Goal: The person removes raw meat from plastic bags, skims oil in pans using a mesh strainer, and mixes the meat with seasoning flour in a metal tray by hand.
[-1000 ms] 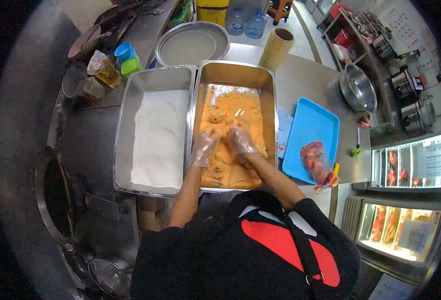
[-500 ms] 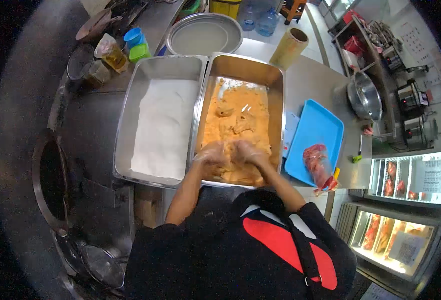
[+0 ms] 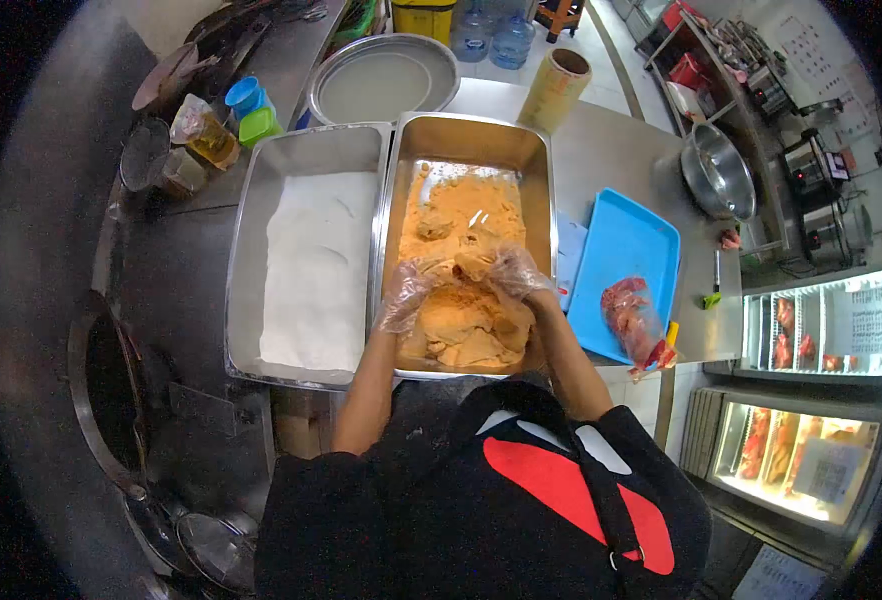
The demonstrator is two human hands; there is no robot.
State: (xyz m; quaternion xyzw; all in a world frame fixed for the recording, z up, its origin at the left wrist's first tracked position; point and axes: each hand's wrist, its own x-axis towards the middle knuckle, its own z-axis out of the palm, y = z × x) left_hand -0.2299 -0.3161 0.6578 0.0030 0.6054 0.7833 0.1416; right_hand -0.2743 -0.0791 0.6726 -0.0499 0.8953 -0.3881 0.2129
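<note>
My left hand [image 3: 408, 292] and my right hand [image 3: 517, 272] wear clear plastic gloves. Both are inside a deep steel pan [image 3: 548, 190] of orange breading powder [image 3: 461, 320]. Between them, just above the powder, they hold a coated piece of meat [image 3: 471, 263] by its two sides, fingers closed on it. Another coated lump [image 3: 433, 230] lies farther back in the powder. Alongside on the left stands a matching pan [image 3: 383, 165] with white flour [image 3: 319, 270] spread in it.
A blue tray [image 3: 616, 215] on the right bears bagged raw meat [image 3: 633, 315]. Behind the pans stand a round basin [image 3: 386, 85] of cloudy liquid and a roll of plastic wrap [image 3: 558, 88]. A steel bowl [image 3: 718, 175] is at the far right, a wok [image 3: 101, 400] at left.
My hands were low in the powder near the pan's front. Now they are farther apart and raised, with a coated piece of meat lifted between them. The view has shifted slightly.
</note>
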